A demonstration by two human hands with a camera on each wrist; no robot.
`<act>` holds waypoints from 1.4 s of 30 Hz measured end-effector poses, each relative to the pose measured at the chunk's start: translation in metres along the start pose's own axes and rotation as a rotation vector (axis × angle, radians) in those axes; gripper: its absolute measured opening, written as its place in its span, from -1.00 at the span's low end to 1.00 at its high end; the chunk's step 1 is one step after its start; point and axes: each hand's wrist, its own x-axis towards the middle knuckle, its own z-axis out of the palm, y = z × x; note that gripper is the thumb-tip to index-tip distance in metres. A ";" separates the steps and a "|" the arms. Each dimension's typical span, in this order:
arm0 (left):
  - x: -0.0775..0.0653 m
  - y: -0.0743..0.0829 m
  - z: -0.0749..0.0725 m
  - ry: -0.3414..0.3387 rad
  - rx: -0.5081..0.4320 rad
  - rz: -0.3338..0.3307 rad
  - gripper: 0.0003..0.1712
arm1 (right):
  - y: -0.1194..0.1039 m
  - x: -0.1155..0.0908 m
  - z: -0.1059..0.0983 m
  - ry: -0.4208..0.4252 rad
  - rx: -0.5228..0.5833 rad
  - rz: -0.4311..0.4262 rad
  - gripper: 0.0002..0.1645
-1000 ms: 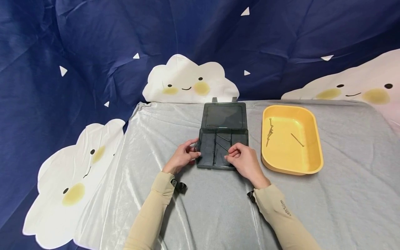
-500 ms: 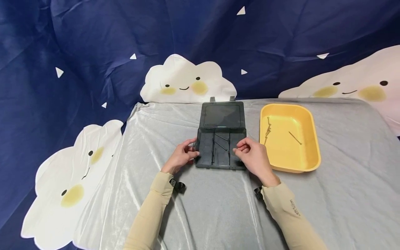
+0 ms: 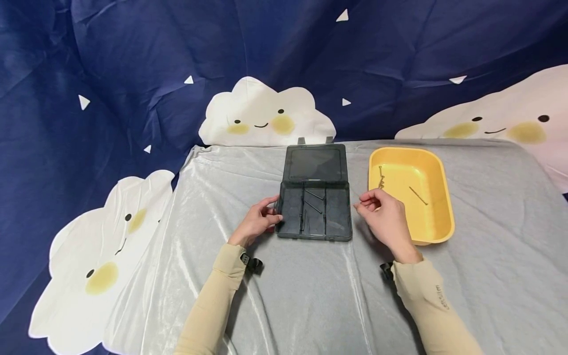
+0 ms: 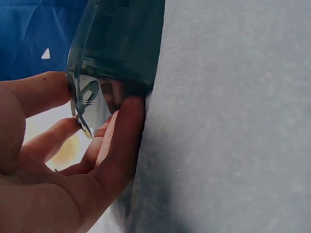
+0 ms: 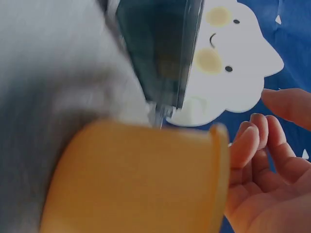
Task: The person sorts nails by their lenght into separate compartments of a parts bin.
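Note:
A dark translucent compartment box (image 3: 338, 207) lies on the cloth, its lid (image 3: 315, 162) raised at the back. Several thin dark pieces with the look of screws or nails (image 3: 313, 207) lie in its middle compartment. My left hand (image 3: 256, 221) grips the box's left side, thumb over the rim; the left wrist view has its fingers (image 4: 124, 131) curled at the box wall. My right hand (image 3: 385, 219) hovers between box and yellow tub (image 3: 423, 224), fingers loosely bent. In the right wrist view its thumb (image 5: 291, 106) stands apart from the fingers, and nothing shows between them.
More of the thin pieces lie in the tub: one (image 3: 418, 195) slants across the middle, others (image 3: 380, 178) cluster along its left side, partly hidden by my right hand. Grey velvety cloth (image 3: 301, 296) covers the table. A blue curtain with clouds (image 3: 266, 113) hangs behind.
My right hand has moved right, out of the box's middle compartment, past its right edge to the tub's near left side. My left hand keeps its hold on the box.

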 end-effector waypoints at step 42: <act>-0.001 0.002 0.000 -0.006 -0.014 -0.013 -0.24 | 0.083 0.028 -0.056 -0.333 -0.438 0.176 -0.36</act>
